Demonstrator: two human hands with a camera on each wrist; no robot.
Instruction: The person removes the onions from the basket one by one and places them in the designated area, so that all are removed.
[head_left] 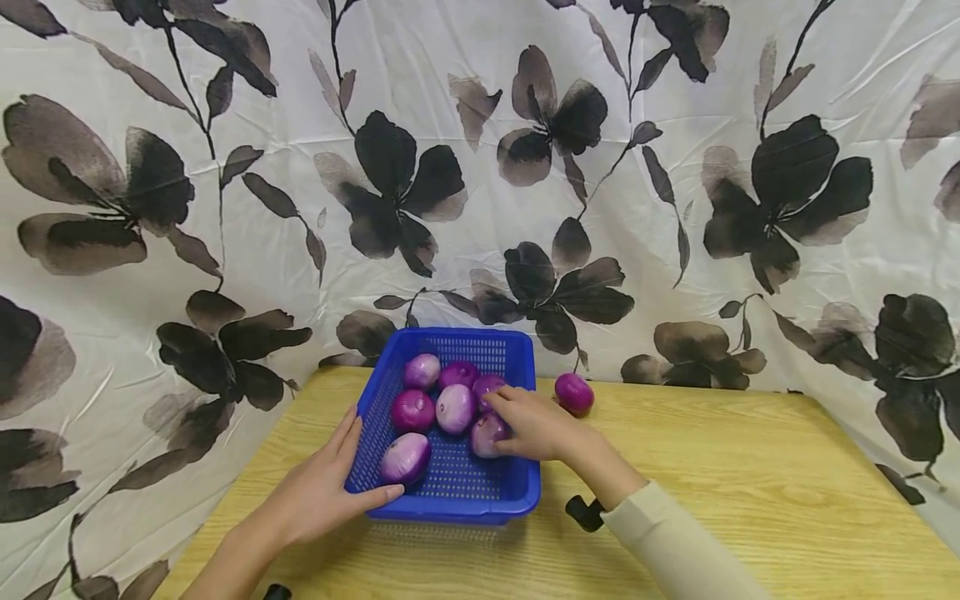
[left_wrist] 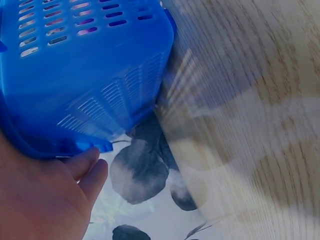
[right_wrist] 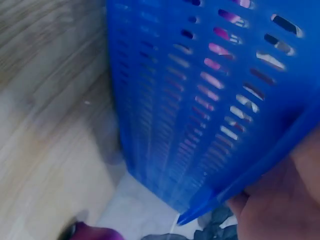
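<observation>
A blue plastic basket (head_left: 480, 507) with slotted walls stands on the wooden table and holds several red onions. My left hand (head_left: 318, 483) rests at its near left corner, straight fingers along the left rim and thumb on the front rim. The left wrist view shows those fingers at the rim of the basket (left_wrist: 85, 85). Inside the basket, my right hand (head_left: 536, 422) grips a red onion (head_left: 486, 437) at the right wall, thumb on the near side and fingers beyond. Another onion (head_left: 489, 386) lies just behind it, partly covered by the fingers.
One loose onion (head_left: 573, 393) lies on the table (head_left: 712, 475) outside the basket, to its right. A floral cloth (head_left: 480, 167) hangs behind the table. Inside the basket, a pale purple onion (head_left: 406, 458) sits near the left hand's thumb.
</observation>
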